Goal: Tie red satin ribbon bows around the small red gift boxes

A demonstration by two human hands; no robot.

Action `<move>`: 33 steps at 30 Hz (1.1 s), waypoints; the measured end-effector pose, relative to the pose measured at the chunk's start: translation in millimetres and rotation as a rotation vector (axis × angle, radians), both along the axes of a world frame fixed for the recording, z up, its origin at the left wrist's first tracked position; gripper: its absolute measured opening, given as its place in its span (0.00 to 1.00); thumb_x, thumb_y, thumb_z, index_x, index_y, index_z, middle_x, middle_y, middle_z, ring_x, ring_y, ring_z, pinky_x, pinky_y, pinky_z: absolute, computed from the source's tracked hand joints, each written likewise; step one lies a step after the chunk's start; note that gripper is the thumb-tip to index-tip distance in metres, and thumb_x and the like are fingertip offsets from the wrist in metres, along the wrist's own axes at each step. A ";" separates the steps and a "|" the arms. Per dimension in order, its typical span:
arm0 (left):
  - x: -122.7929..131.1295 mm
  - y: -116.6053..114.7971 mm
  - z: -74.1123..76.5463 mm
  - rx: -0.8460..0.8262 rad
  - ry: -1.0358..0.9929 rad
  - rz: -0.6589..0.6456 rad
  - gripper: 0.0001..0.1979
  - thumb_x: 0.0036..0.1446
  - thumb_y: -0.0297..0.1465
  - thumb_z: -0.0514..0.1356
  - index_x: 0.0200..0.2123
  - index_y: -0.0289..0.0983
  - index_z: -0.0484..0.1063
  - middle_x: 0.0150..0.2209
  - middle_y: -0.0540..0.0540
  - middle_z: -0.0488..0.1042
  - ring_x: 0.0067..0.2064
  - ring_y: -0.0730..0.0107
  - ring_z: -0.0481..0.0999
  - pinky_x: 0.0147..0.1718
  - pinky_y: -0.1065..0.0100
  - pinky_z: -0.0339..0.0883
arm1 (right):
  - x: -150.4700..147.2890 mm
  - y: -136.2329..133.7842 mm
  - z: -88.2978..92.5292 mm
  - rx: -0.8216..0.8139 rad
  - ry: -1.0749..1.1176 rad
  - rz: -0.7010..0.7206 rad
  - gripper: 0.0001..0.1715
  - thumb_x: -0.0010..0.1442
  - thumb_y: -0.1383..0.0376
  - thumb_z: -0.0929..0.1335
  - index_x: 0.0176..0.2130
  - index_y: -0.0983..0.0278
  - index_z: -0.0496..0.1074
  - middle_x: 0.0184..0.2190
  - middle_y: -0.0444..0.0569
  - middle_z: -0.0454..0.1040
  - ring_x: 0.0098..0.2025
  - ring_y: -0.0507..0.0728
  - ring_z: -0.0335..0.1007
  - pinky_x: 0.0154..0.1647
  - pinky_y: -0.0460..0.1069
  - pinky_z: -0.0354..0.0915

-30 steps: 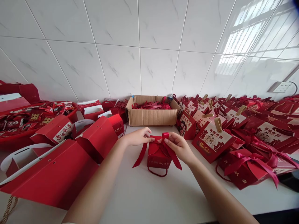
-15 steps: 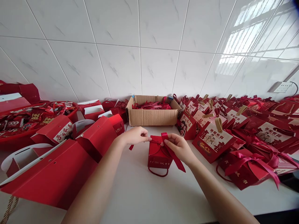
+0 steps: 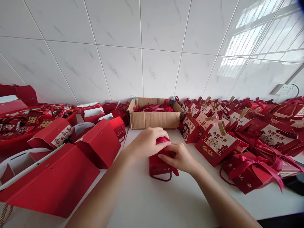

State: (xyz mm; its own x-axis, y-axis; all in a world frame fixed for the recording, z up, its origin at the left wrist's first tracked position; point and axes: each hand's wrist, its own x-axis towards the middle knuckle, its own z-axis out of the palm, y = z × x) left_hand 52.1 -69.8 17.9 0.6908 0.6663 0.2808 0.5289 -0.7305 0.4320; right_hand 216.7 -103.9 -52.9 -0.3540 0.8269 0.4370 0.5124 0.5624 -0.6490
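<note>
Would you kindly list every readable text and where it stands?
"吾家有喜", with "喜" twice, larger: cream-fronted red cardboard box at right.
"旺": shiny red candy wrappers, left.
"吾…喜", middle unclear: white-labelled red cardboard box, left.
Too small or blurred: gold lettering on the central rope-handled red cardboard box; most other printing.

Small box (image 3: 156,167): deep red, gold characters along its side; cord handle (image 3: 163,180) darker red, ribbon (image 3: 175,171) crimson. Carton (image 3: 155,121) was plain tan. Wedge-shaped box (image 3: 206,153) at right was red, its whitish panel (image 3: 225,139) printed with dark red characters (strap (image 3: 221,128) gold-tan). Wall tiles (image 3: 161,25) were white, streaked grey; tabletop (image 3: 152,202) plain white.
</note>
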 end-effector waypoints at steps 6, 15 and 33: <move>0.5 30.3 -25.4 0.446 0.030 0.384 0.08 0.53 0.33 0.59 0.36 0.37 0.71 0.43 0.41 0.71 0.47 0.54 0.67 0.48 0.52 0.56 | -3.6 2.2 -9.4 -0.079 0.120 -0.061 0.15 0.59 0.61 0.65 0.24 0.64 0.71 0.19 0.42 0.66 0.23 0.50 0.58 0.24 0.44 0.54; -9.6 13.7 -3.6 -0.324 -0.066 0.065 0.14 0.50 0.44 0.60 0.31 0.39 0.71 0.34 0.49 0.75 0.37 0.66 0.73 0.36 0.66 0.65 | -2.9 4.0 -14.6 -0.234 0.358 -0.195 0.15 0.56 0.55 0.66 0.34 0.62 0.78 0.28 0.47 0.79 0.29 0.56 0.71 0.29 0.47 0.63; -1.9 22.0 -22.7 -0.390 -0.083 0.025 0.10 0.52 0.37 0.57 0.37 0.39 0.70 0.34 0.48 0.75 0.36 0.67 0.73 0.33 0.68 0.65 | 1.5 7.1 -20.3 -0.226 0.500 -0.333 0.19 0.53 0.53 0.69 0.39 0.58 0.60 0.26 0.43 0.78 0.20 0.52 0.65 0.20 0.46 0.57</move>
